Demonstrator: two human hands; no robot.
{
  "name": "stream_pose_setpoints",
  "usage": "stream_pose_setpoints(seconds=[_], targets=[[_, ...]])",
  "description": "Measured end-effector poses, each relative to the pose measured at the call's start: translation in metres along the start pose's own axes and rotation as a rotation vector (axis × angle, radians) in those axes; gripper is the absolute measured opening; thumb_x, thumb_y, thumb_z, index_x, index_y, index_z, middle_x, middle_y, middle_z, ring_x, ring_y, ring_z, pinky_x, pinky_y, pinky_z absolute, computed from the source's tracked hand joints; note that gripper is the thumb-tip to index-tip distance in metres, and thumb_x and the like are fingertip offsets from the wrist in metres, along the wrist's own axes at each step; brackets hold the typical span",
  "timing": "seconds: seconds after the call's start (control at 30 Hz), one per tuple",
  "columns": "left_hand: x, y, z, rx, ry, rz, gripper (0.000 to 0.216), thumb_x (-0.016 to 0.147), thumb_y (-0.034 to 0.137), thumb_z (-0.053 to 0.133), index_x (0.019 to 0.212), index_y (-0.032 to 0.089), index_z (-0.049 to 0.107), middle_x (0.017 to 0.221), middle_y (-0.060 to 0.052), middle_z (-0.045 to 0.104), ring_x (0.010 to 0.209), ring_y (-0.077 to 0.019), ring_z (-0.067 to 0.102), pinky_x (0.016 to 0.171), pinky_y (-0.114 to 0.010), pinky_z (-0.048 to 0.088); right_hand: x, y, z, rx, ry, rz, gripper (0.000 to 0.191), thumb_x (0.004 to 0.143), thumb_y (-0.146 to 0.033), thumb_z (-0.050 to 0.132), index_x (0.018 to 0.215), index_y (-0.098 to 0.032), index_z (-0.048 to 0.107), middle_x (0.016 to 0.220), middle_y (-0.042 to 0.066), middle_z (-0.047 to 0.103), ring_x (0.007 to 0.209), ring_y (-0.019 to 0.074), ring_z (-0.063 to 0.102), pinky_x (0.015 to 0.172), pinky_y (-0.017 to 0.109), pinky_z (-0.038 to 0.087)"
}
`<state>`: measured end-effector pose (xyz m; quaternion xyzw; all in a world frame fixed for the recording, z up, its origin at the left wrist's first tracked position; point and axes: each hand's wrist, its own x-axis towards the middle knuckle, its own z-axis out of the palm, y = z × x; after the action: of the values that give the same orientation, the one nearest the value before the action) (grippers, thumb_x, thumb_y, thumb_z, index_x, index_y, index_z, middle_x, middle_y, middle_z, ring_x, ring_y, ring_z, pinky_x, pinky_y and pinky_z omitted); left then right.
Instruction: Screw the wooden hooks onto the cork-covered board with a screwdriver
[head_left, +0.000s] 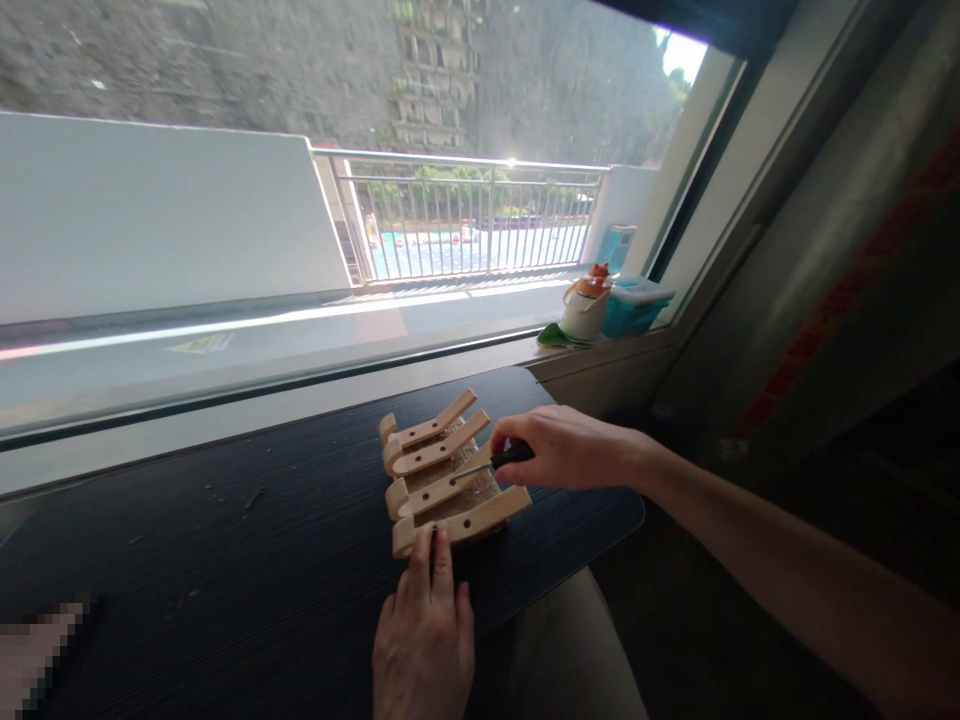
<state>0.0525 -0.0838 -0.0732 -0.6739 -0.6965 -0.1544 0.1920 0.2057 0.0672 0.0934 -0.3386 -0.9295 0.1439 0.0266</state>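
There are 4 wooden pegs (pixel 439 455), 1 screwdriver (pixel 496 461), 2 hands (pixel 424 640), 1 pot (pixel 585 310) and 1 box (pixel 634 305).

Bright daylight through the window (pixel 375 200), glare on the railing (pixel 510 162); dim interior at right, wide-angle bending at edges

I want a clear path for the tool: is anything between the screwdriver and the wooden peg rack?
Nothing visible. The screwdriver in the right hand reaches in among the pegs of the wooden peg rack; the left hand rests on the nearest peg's end, beside the shaft, not across it.
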Motion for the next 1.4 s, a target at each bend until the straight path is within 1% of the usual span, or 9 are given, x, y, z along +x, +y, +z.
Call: stream_pose_setpoints(seconds=[0.17, 0.3, 0.47, 0.63, 0.73, 0.8, 0.97, 1.1, 1.4], targets=[[0.000, 0.000, -0.001, -0.006, -0.010, -0.013, 0.069, 0.088, 0.020, 0.042, 0.145, 0.015, 0.002, 0.137, -0.017, 0.045, 0.105, -0.0210, 0.059, 0.073, -0.029, 0.052, -0.023, 0.016, 0.045, 0.175, 0.029, 0.122, 0.049, 0.072, -0.049, 0.061, 0.112, -0.022, 0.063, 0.083, 0.004, 0.069, 0.079, 0.0200, 0.062, 0.067, 0.026, 0.040], [0.001, 0.000, -0.003, -0.017, -0.031, -0.005, 0.067, 0.088, 0.018, 0.042, 0.145, 0.017, 0.007, 0.138, -0.017, 0.043, 0.107, -0.0212, 0.058, 0.076, -0.029, 0.052, -0.015, 0.023, 0.064, 0.407, 0.110, 0.107, 0.033, 0.078, -0.034, 0.055, 0.103, -0.017, 0.067, 0.083, 0.003, 0.068, 0.076, 0.0158, 0.060, 0.067, 0.023, 0.041], [0.003, 0.000, -0.005, -0.026, -0.038, -0.001, 0.064, 0.087, 0.018, 0.042, 0.144, 0.017, 0.013, 0.138, -0.016, 0.043, 0.109, -0.0213, 0.057, 0.075, -0.029, 0.052, 0.004, 0.030, 0.072, 0.495, 0.208, 0.103, 0.027, 0.076, -0.025, 0.055, 0.097, -0.015, 0.068, 0.080, 0.002, 0.068, 0.074, 0.0148, 0.060, 0.067, 0.023, 0.041], [0.000, -0.002, -0.007, -0.078, -0.059, -0.001, 0.061, 0.087, 0.019, 0.042, 0.143, 0.019, 0.019, 0.140, -0.014, 0.042, 0.116, -0.0218, 0.053, 0.079, -0.030, 0.052, 0.006, 0.030, 0.064, 0.379, 0.220, 0.090, 0.029, 0.078, -0.029, 0.055, 0.101, -0.018, 0.067, 0.085, 0.003, 0.069, 0.078, 0.0155, 0.061, 0.069, 0.024, 0.041], [-0.003, -0.003, -0.006, -0.097, -0.069, 0.003, 0.060, 0.086, 0.020, 0.044, 0.142, 0.019, 0.022, 0.143, -0.014, 0.038, 0.119, -0.0229, 0.051, 0.080, -0.031, 0.052, -0.003, 0.017, 0.051, 0.239, 0.249, 0.104, 0.035, 0.081, -0.032, 0.052, 0.113, -0.021, 0.061, 0.084, 0.003, 0.069, 0.076, 0.0157, 0.062, 0.070, 0.025, 0.041], [-0.003, -0.003, -0.005, -0.104, -0.066, 0.003, 0.060, 0.085, 0.021, 0.045, 0.141, 0.019, 0.024, 0.145, -0.014, 0.035, 0.120, -0.0240, 0.050, 0.079, -0.031, 0.052, -0.010, 0.004, 0.045, 0.186, 0.226, 0.023, 0.036, 0.085, -0.028, 0.046, 0.119, -0.021, 0.056, 0.098, 0.005, 0.068, 0.086, 0.0158, 0.062, 0.074, 0.025, 0.040], [-0.002, -0.005, -0.003, -0.105, -0.062, 0.032, 0.062, 0.085, 0.022, 0.044, 0.142, 0.017, 0.021, 0.145, -0.016, 0.035, 0.116, -0.0234, 0.054, 0.078, -0.032, 0.053, -0.021, -0.022, 0.057, 0.021, 0.054, -0.009, 0.024, 0.087, -0.025, 0.041, 0.100, -0.019, 0.060, 0.091, 0.006, 0.068, 0.084, 0.0174, 0.063, 0.068, 0.026, 0.037], [-0.003, -0.008, -0.002, -0.092, -0.074, 0.057, 0.061, 0.085, 0.022, 0.044, 0.142, 0.016, 0.022, 0.143, -0.017, 0.037, 0.115, -0.0234, 0.054, 0.079, -0.032, 0.052, -0.023, -0.025, 0.068, -0.008, 0.032, -0.029, 0.020, 0.087, -0.024, 0.041, 0.093, -0.019, 0.060, 0.087, 0.004, 0.068, 0.079, 0.0163, 0.063, 0.063, 0.026, 0.035], [-0.003, -0.011, -0.002, -0.055, -0.051, 0.096, 0.067, 0.085, 0.022, 0.045, 0.144, 0.015, 0.013, 0.142, -0.018, 0.039, 0.110, -0.0230, 0.058, 0.079, -0.032, 0.051, -0.025, -0.024, 0.068, -0.024, 0.035, -0.076, 0.020, 0.086, -0.025, 0.042, 0.092, -0.020, 0.061, 0.085, 0.002, 0.068, 0.077, 0.0148, 0.062, 0.061, 0.026, 0.032]])
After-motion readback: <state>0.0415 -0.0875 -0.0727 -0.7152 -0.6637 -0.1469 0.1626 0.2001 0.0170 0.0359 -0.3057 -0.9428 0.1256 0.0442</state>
